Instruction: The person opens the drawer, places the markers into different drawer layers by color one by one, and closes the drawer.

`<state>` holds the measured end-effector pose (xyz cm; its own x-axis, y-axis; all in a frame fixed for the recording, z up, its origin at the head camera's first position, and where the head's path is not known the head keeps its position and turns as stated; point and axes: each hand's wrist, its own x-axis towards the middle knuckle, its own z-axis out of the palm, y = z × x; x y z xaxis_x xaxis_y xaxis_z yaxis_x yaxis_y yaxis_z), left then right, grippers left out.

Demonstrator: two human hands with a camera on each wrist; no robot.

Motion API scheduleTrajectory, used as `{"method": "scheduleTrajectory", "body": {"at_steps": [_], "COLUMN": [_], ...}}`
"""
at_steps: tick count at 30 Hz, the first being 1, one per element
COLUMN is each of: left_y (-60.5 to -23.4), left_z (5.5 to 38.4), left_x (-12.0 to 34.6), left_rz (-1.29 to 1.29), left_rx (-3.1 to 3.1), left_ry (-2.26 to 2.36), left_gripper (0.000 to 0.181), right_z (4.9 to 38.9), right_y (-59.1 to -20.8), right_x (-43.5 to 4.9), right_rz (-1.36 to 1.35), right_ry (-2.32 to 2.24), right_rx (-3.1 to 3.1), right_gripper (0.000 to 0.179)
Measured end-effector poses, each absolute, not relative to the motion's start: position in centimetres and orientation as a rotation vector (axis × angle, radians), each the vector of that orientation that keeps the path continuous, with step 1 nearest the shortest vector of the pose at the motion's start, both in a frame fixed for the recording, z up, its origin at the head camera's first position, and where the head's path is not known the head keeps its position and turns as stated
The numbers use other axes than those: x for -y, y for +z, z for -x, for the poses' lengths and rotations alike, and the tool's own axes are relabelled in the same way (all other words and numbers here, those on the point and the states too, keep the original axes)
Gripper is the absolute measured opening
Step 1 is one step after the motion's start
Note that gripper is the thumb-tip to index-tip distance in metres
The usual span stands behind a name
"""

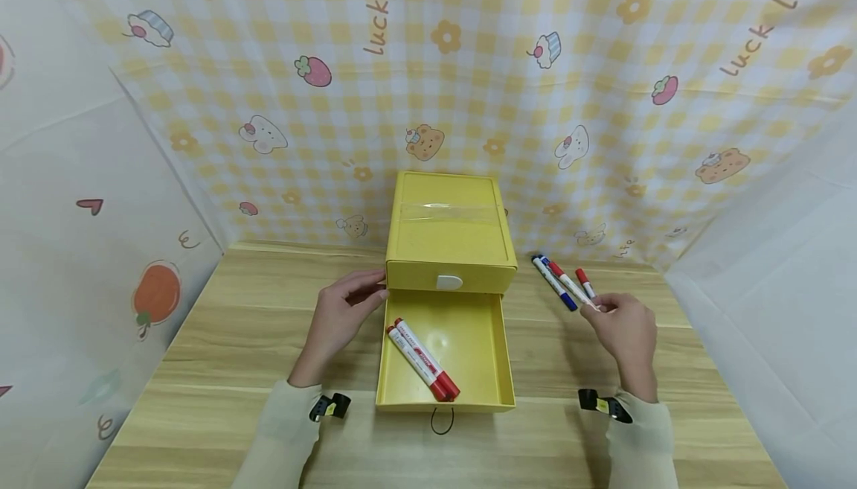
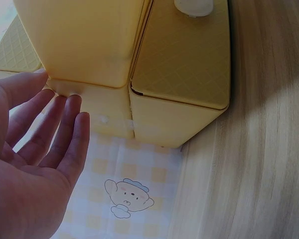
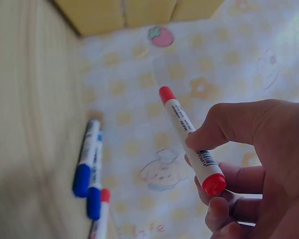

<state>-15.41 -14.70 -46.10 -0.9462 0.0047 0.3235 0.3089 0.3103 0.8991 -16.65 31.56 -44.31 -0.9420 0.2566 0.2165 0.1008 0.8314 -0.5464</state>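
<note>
My right hand (image 1: 624, 329) pinches a red-capped whiteboard marker (image 3: 185, 127) between thumb and fingers, over the right part of the table. Two blue-capped markers (image 3: 89, 159) lie close together beside it, and another red marker (image 1: 585, 281) lies just right of them. My left hand (image 1: 344, 314) has loosely bent fingers, with its fingertips at the left side of the yellow drawer box (image 1: 451, 236). The box's lower drawer (image 1: 472, 340) is pulled out towards me. Inside it, red markers (image 1: 423, 359) lie slantwise against the left and front.
The box stands on a wooden table (image 1: 254, 310) against a checked cloth (image 1: 455, 102) at the back. White cloth walls (image 1: 803, 251) close off both sides. A thin dark loop (image 1: 442, 423) hangs from the drawer's front.
</note>
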Motion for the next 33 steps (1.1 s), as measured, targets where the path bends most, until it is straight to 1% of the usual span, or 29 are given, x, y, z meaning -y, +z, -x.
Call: {"method": "scheduleTrajectory", "body": {"at_steps": [6, 13, 27, 33], "left_y": [-46.1, -46.2, -46.4, -46.3], "left_z": [15.4, 15.5, 15.6, 15.5], "left_x": [14.7, 14.7, 14.7, 14.7], "left_rz": [0.292, 0.3, 0.312, 0.301], "left_rx": [2.316, 2.314, 2.295, 2.312], "left_ry": [-1.678, -1.672, -1.693, -1.675], "left_gripper": [0.03, 0.031, 0.032, 0.032], "right_z": [15.8, 14.7, 12.0, 10.9], "right_y": [-42.7, -41.0, -38.1, -37.4], "right_x": [-30.4, -29.2, -27.1, -26.2], "right_rz": [0.204, 0.122, 0.009, -0.089], "right_ry": [0.786, 0.774, 0.743, 0.724], "right_rx": [2.694, 2.642, 2.524, 2.425], "right_gripper": [0.022, 0.014, 0.011, 0.01]}}
